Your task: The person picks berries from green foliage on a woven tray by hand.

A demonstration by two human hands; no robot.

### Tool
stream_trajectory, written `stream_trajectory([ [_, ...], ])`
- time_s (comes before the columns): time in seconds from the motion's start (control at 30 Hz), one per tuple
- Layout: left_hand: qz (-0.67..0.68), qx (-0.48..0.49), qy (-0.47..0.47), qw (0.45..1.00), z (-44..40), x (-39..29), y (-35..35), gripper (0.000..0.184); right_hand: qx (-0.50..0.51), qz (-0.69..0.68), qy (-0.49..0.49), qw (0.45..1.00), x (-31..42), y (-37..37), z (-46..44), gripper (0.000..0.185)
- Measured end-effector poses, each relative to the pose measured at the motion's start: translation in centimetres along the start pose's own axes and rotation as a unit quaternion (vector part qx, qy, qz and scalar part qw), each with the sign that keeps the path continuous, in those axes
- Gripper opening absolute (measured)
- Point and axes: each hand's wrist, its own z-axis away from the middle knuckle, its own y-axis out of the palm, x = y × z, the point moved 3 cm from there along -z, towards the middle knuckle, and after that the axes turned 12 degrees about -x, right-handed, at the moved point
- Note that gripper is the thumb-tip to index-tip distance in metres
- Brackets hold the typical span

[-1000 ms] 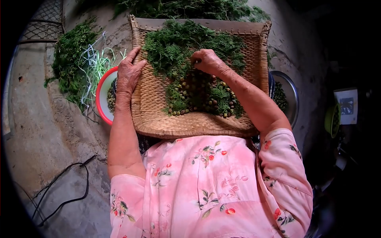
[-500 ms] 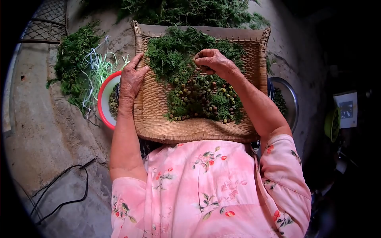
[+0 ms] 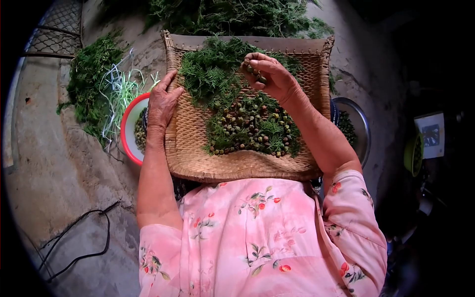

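Note:
A wicker winnowing basket point(image 3: 190, 143) rests at my lap, its flat wooden edge on the far side. My left hand point(image 3: 163, 103) is closed over the basket's left rim. Raised above the middle of the basket, my right hand point(image 3: 271, 76) has its fingers curled around several small green-brown seed cones point(image 3: 257, 75). Green scale-leaved sprigs point(image 3: 213, 69) fill the far part of the basket. Nearer to me lies a heap of similar seed cones point(image 3: 247, 123), with bits of green foliage point(image 3: 274, 136) mixed in.
To the left stands a red-rimmed bowl point(image 3: 124, 123) partly filled with cones; at the right, a metal basin point(image 3: 367, 136) also holds some. Cut branches point(image 3: 222, 17) lie beyond the basket. Pale plastic strips point(image 3: 121, 89) and a black cable point(image 3: 108, 227) are on the floor.
My right hand has lifted slightly and turned, so the cones in its fingers now show. My left hand stays on the rim.

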Motion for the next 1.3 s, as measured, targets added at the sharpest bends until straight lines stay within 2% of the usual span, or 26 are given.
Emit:
stream_trajectory([
  [0.07, 0.027, 0.007, -0.036, 0.999, 0.2, 0.3, 0.0, 0.049, -0.033, -0.106, 0.027, 0.993, 0.5, 0.8, 0.6, 0.019],
  [0.1, 0.025, 0.008, -0.032, 0.999, 0.3, 0.2, 0.0, 0.05, -0.028, -0.105, 0.024, 0.994, 0.4, 0.3, 0.5, 0.023],
  [0.23, 0.017, 0.018, -0.053, 0.998, 0.2, 0.5, -0.1, 0.05, 0.016, 0.015, -0.022, 1.0, -0.1, 0.5, 0.2, 0.016],
  [0.27, 0.029, 0.019, -0.063, 0.997, 0.3, 0.3, -0.1, 0.049, 0.014, 0.012, -0.017, 1.0, -0.3, 0.9, 0.4, 0.016],
  [0.33, 0.026, 0.022, -0.064, 0.997, 0.3, -0.1, -0.1, 0.049, -0.072, 0.153, 0.038, 0.985, -1.0, 1.1, 0.5, 0.014],
  [0.37, 0.025, 0.023, -0.066, 0.997, 0.4, -0.1, -0.1, 0.049, -0.052, 0.183, 0.049, 0.98, -1.6, 0.9, 0.5, 0.013],
  [0.4, 0.021, 0.024, -0.062, 0.998, 0.3, -0.2, -0.2, 0.049, -0.056, 0.337, 0.053, 0.938, -2.3, 0.4, 0.2, 0.013],
  [0.47, 0.017, 0.025, -0.058, 0.998, 0.3, -0.3, -0.2, 0.049, -0.041, 0.546, -0.045, 0.836, -3.2, 0.9, 0.4, 0.014],
  [0.5, 0.011, 0.023, -0.049, 0.998, 0.3, -0.4, -0.2, 0.049, 0.023, 0.627, -0.166, 0.76, -4.0, 0.9, 0.1, 0.016],
  [0.53, 0.005, 0.022, -0.039, 0.999, 0.3, -0.4, -0.3, 0.05, 0.052, 0.669, -0.145, 0.727, -5.1, 0.3, -0.3, 0.018],
  [0.6, 0.008, 0.022, -0.039, 0.999, 0.3, -0.5, -0.3, 0.05, 0.018, 0.724, -0.16, 0.671, -5.8, 1.0, 0.2, 0.018],
  [0.73, 0.02, 0.02, -0.029, 0.999, 0.3, -0.3, -0.2, 0.049, 0.016, 0.748, -0.197, 0.633, -7.0, 1.2, 0.1, 0.016],
  [0.8, 0.016, 0.016, -0.026, 0.999, 0.3, -0.2, -0.2, 0.049, 0.017, 0.718, -0.168, 0.675, -6.7, 1.1, -0.1, 0.014],
  [0.87, 0.012, 0.012, -0.024, 1.0, 0.4, -0.2, -0.2, 0.049, 0.051, 0.626, -0.168, 0.76, -5.0, 1.1, -0.2, 0.012],
  [0.9, 0.028, 0.014, -0.04, 0.999, 0.4, -0.2, -0.2, 0.049, 0.052, 0.627, -0.169, 0.759, -4.0, 1.3, 0.0, 0.012],
  [0.93, 0.044, 0.015, -0.054, 0.997, 0.4, -0.2, -0.2, 0.049, 0.001, 0.469, -0.043, 0.882, -3.2, 1.1, 0.1, 0.015],
  [0.97, 0.041, 0.017, -0.056, 0.997, 0.4, -0.2, -0.2, 0.049, -0.048, 0.283, 0.086, 0.954, -3.1, 0.8, 0.2, 0.018],
  [1.0, 0.041, 0.014, -0.054, 0.998, 0.3, -0.3, -0.3, 0.049, -0.04, 0.132, 0.079, 0.987, -3.1, 0.7, 0.0, 0.006],
  [1.07, 0.02, 0.015, -0.048, 0.999, 0.3, -0.2, -0.3, 0.05, -0.023, 0.037, 0.043, 0.998, -2.9, 0.3, -0.3, 0.01],
  [1.2, 0.014, 0.003, -0.016, 1.0, 0.2, 0.2, -0.2, 0.05, 0.002, -0.016, 0.026, 1.0, -2.0, 0.8, -0.2, 0.012],
  [1.3, 0.005, 0.007, -0.032, 0.999, 0.2, -0.4, -0.4, 0.05, -0.089, -0.01, 0.035, 0.995, -2.1, 0.9, 0.0, 0.012],
])
